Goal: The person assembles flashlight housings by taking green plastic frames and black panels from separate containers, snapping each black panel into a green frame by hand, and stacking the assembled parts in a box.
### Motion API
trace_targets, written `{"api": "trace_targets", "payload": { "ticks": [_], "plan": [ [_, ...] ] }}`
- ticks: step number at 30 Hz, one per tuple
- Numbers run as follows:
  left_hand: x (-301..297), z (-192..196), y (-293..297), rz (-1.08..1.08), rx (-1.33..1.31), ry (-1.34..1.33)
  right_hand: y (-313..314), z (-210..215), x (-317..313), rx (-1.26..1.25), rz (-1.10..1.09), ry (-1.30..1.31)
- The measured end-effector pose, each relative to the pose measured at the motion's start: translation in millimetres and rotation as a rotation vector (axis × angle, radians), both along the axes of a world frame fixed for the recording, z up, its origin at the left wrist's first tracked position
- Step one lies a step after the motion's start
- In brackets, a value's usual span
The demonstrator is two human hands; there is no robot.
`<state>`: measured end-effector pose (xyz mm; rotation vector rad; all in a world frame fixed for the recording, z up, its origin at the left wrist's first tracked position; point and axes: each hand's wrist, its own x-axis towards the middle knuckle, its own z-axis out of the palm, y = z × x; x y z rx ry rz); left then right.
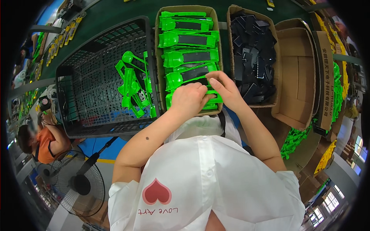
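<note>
Both hands meet over the near end of a cardboard box filled with a row of bright green plastic parts, many with a flat black panel in them. My left hand is closed, its fingers curled round a green plastic part that shows between my hands. From the right, my right hand reaches to the same part, thumb and fingers bent together at its upper side. The fingertips hide most of this part, so I cannot see whether a panel sits in it.
Left stands a black plastic crate with loose green parts. On the right is a carton of black panels, beside another open carton. A fan and a person in orange are at the lower left.
</note>
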<state>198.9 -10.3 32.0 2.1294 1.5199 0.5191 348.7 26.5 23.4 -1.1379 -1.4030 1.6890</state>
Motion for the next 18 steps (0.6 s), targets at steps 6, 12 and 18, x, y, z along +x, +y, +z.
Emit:
{"api": "trace_targets", "payload": {
  "ticks": [6, 12, 18],
  "plan": [
    [-17, -16, -28, -0.048, -0.178, 0.414, -1, 13, 75, 0.372, -0.253, -1.053],
    [-20, -28, -8, -0.086, 0.000, 0.433, -21, -14, 94, 0.023, 0.044, -1.414],
    [-38, -36, 10, -0.168, 0.127, 0.442, -5, -20, 86, 0.007, -0.051, -1.266]
  ]
}}
